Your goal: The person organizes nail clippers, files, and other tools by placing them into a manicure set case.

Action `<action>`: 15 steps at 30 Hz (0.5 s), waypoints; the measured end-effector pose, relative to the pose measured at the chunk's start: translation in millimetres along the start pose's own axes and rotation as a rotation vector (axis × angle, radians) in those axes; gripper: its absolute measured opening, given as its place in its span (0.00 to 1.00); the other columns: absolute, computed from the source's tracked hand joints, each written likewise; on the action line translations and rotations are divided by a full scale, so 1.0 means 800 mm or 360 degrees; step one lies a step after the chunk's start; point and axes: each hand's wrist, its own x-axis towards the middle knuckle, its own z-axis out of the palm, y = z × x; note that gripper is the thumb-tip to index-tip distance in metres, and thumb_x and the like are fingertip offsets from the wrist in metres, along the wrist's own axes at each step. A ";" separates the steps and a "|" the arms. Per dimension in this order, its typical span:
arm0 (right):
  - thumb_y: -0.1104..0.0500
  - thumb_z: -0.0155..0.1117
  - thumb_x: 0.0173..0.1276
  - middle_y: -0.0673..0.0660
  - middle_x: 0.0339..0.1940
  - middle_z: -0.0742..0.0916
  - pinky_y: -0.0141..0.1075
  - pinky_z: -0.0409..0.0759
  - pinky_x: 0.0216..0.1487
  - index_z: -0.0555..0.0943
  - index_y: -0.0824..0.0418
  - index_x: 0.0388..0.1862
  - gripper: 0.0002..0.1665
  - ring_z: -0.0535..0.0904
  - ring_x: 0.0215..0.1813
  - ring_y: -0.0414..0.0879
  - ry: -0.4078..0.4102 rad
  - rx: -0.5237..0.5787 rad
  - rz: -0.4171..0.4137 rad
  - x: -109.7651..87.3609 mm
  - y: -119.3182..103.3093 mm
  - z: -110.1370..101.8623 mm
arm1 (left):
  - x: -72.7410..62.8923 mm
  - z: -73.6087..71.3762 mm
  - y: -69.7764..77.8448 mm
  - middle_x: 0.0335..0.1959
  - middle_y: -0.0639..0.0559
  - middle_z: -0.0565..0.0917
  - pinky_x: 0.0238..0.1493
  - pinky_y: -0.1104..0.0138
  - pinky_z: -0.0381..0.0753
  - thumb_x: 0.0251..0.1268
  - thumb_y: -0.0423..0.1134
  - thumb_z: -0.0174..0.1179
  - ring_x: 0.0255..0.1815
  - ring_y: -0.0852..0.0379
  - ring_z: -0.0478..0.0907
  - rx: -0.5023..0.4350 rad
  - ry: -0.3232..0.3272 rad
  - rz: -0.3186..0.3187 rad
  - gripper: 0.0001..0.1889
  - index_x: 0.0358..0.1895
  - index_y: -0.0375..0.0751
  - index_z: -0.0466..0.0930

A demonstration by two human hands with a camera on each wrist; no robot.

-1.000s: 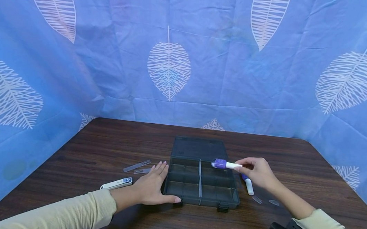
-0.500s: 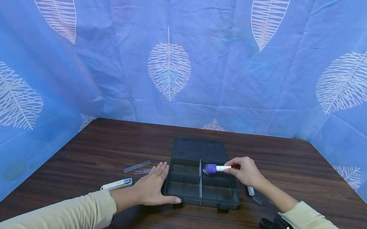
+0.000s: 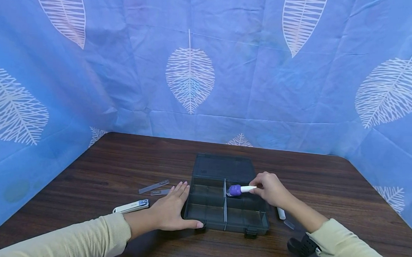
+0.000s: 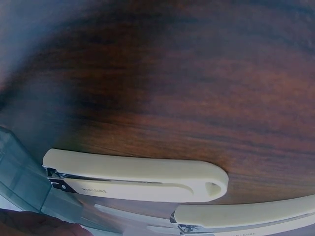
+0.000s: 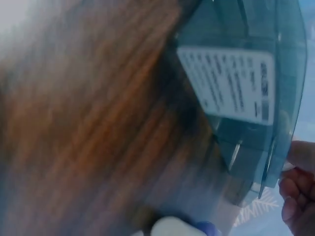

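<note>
Dark box: it stands on the bench [image 3: 102, 169], its front wall [image 3: 244, 226] toward the person, lid [image 3: 224, 166] laid back.
Compartments: a grey divider [image 3: 225, 207] parts left from right.
Purple bottle: tilted, at the back right compartment, glass end near the divider; whether it touches the floor there, I cannot tell.
Right hand [image 3: 272, 190]: comes in over the box's right side, fingers pinching the bottle's white cap.
Left hand [image 3: 171, 212]: fingers straight along the box's left side, thumb out to the front corner.
Left of box: clear strips [image 3: 153, 186] and cream clippers [image 4: 133, 174].
Right of box: another white cap [image 3: 280, 213], a clear sliver [image 3: 289, 225].
Far edge: well behind the lid.
</note>
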 end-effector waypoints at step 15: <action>0.63 0.71 0.52 0.50 0.24 0.85 0.28 0.70 0.24 0.87 0.61 0.27 0.03 0.69 0.26 0.38 -0.0072 -0.0381 -0.0080 0.005 -0.006 0.004 | 0.000 0.000 0.000 0.75 0.40 0.49 0.69 0.49 0.57 0.50 0.73 0.52 0.76 0.44 0.46 0.0000 -0.0013 -0.0018 0.56 0.73 0.35 0.48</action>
